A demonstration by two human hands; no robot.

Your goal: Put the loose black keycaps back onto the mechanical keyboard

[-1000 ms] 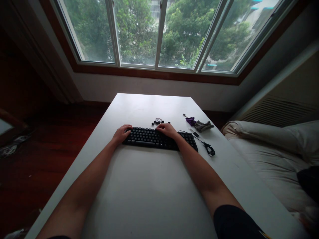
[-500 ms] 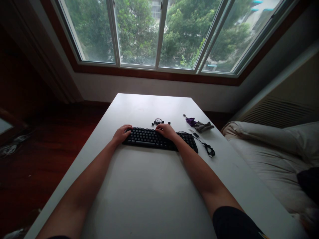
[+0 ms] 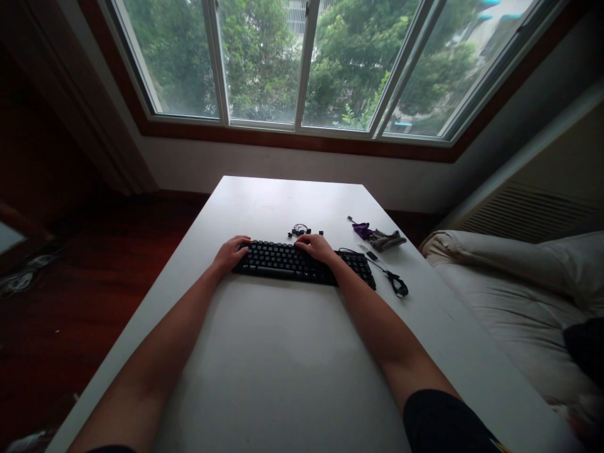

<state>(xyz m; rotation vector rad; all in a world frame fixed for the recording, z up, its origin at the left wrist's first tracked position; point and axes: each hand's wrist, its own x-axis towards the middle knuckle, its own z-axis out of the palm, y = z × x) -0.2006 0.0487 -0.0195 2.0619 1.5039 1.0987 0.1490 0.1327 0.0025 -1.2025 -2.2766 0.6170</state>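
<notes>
A black keyboard (image 3: 276, 259) lies flat across the white table (image 3: 278, 340). My left hand (image 3: 229, 253) is closed round its left end, with the thumb on the front side and the fingers along the back edge. Over the keyboard's top rows, right of the middle, rests my right hand (image 3: 316, 248). Its thumb and fingers are drawn together at the keys; whatever lies between the fingertips is too small to make out. Just behind that hand sit a thin wire loop with small black pieces (image 3: 299, 230) and a separate small black piece (image 3: 321, 233).
The keyboard's black cable (image 3: 397, 286) lies bundled at its right. Beyond it are a small black-and-clear item (image 3: 370, 255), a grey cloth (image 3: 387, 240) and a purple cloth (image 3: 361, 230). A padded beige seat (image 3: 491, 283) borders the table's right side; a window stands ahead.
</notes>
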